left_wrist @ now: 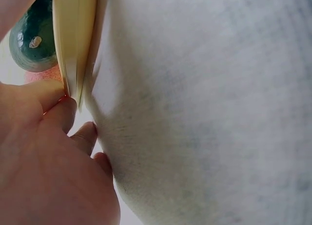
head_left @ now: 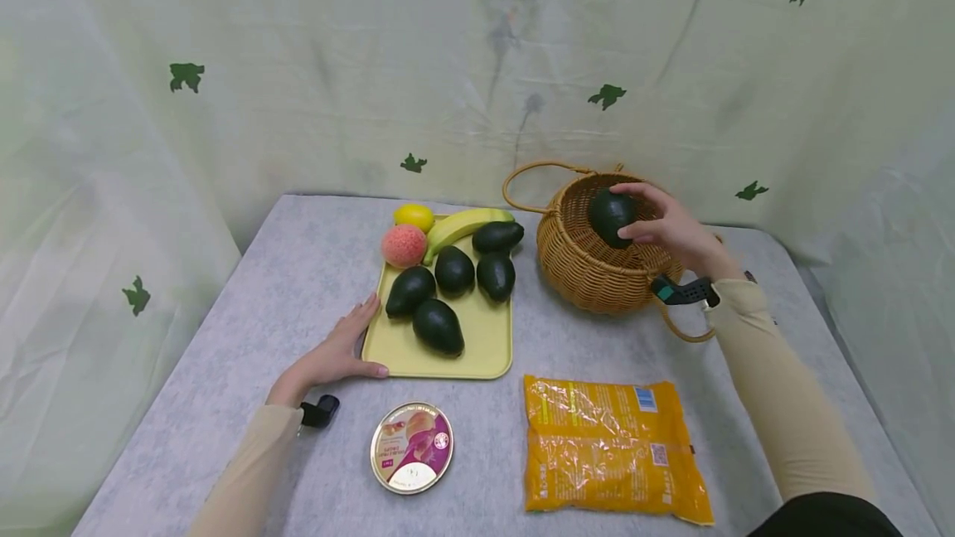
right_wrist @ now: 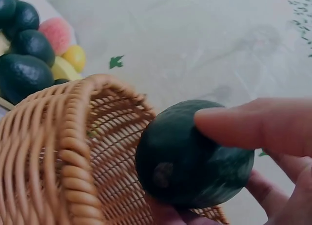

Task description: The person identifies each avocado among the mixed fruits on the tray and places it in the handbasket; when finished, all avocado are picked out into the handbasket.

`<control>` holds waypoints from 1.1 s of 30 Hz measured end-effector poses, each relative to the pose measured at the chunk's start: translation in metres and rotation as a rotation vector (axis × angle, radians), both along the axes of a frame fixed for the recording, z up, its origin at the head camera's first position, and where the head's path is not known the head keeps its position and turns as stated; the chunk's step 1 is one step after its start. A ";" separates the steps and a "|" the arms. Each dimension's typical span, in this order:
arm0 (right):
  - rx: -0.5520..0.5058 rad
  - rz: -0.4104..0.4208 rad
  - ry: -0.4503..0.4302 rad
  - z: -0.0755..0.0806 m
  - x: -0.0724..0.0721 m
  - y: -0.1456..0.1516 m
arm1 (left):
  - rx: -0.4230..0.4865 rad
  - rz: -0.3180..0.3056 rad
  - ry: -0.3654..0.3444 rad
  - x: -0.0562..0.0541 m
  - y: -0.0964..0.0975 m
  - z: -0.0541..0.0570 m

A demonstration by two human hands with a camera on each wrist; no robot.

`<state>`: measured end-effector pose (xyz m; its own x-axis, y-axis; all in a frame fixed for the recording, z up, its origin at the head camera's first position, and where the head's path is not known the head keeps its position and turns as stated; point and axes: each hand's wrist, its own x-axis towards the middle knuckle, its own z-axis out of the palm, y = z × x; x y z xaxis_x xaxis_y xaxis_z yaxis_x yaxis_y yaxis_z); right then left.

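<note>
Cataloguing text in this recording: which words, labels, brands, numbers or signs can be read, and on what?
No text reads clearly.
Tin: label print too small to read.
Orange bag: pale print, too small to read; barcode and square code, no legible digits.

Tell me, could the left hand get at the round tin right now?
Probably yes: the left hand is touching the yellow tray, but nothing stands between that hand and the round tin.

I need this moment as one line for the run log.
right hand: holds avocado at basket opening | left hand: touches tray edge | tray: five more avocados | near side: orange packet, round tin
</note>
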<state>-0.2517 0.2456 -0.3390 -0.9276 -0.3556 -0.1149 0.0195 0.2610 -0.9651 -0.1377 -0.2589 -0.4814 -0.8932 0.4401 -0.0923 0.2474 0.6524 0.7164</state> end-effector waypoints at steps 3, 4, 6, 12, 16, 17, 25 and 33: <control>0.056 0.027 -0.004 -0.004 -0.002 -0.005 | -0.002 0.002 -0.002 0.000 0.000 -0.001; 0.069 0.037 -0.004 -0.005 -0.002 -0.006 | -0.002 0.002 -0.003 0.000 0.000 -0.002; 0.089 0.056 -0.001 -0.007 -0.004 -0.009 | -0.005 0.001 -0.002 -0.001 0.000 -0.002; 0.130 0.080 0.009 -0.015 -0.009 -0.018 | -0.004 -0.001 0.003 -0.001 -0.001 -0.003; 0.152 0.098 0.005 -0.018 -0.011 -0.021 | 0.001 -0.004 0.004 0.000 -0.001 -0.003; 0.158 0.101 0.004 -0.019 -0.011 -0.022 | 0.001 -0.005 0.006 0.000 -0.001 -0.003; 0.224 0.098 0.020 -0.022 -0.013 -0.027 | 0.001 -0.004 0.002 0.000 -0.001 -0.003; 0.202 0.072 0.007 -0.020 -0.011 -0.028 | -0.002 -0.004 0.006 0.000 -0.001 -0.004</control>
